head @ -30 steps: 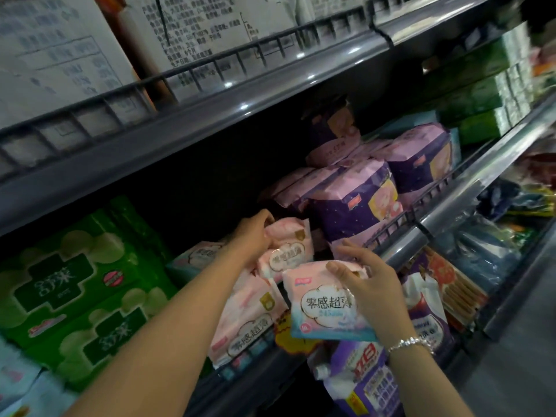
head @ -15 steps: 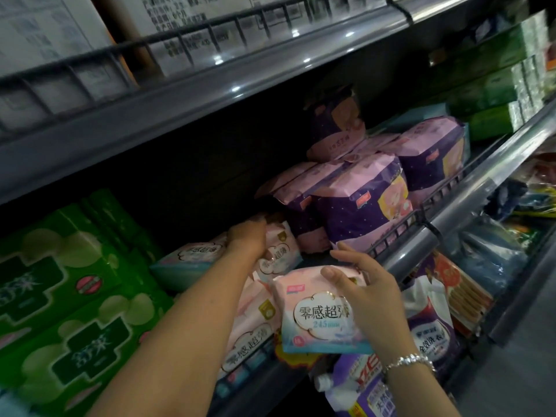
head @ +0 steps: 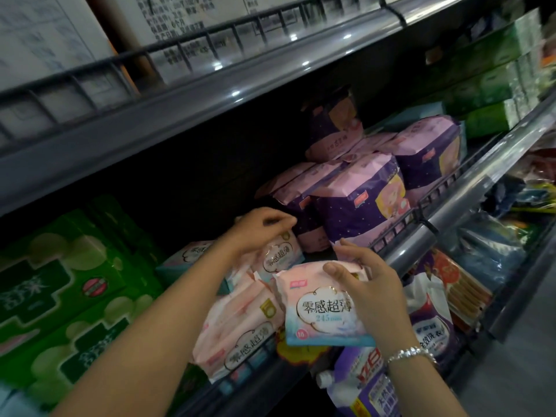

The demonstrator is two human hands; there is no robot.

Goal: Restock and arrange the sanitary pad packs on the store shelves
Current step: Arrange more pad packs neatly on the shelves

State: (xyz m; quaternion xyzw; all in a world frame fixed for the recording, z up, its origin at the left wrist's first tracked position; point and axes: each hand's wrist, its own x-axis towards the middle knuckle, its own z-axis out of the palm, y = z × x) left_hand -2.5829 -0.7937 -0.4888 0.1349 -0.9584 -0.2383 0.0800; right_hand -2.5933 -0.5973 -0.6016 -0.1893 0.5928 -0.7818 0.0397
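Our right hand (head: 365, 291) grips a pink and pale-blue sanitary pad pack (head: 322, 314) from its top edge, thumb across the front and fingers curled behind, holding it upright just in front of the shelf edge (head: 406, 251). Our left hand (head: 258, 228), further in and to the left of the right one, curls its fingers over the top of a second pink pack (head: 278, 257) standing on the shelf. Below the left hand and touching the held pack's left side, a third pink pack (head: 237, 332) leans outward over the shelf's front rail. Behind the left forearm lies a pale-blue pack (head: 192, 254), partly hidden. Just beyond both hands, to the right, stand purple and pink packs (head: 361, 206) in a cluster, some stacked on others. Far left of the left arm sit green packs (head: 54, 296), piled in layers. A silver bracelet (head: 410, 355) circles the right wrist. Under the right hand, on the lower shelf, stand purple detergent pouches (head: 370, 389). Above everything runs a grey upper shelf (head: 210, 94) with a wire rail, carrying white printed cartons (head: 45, 46).
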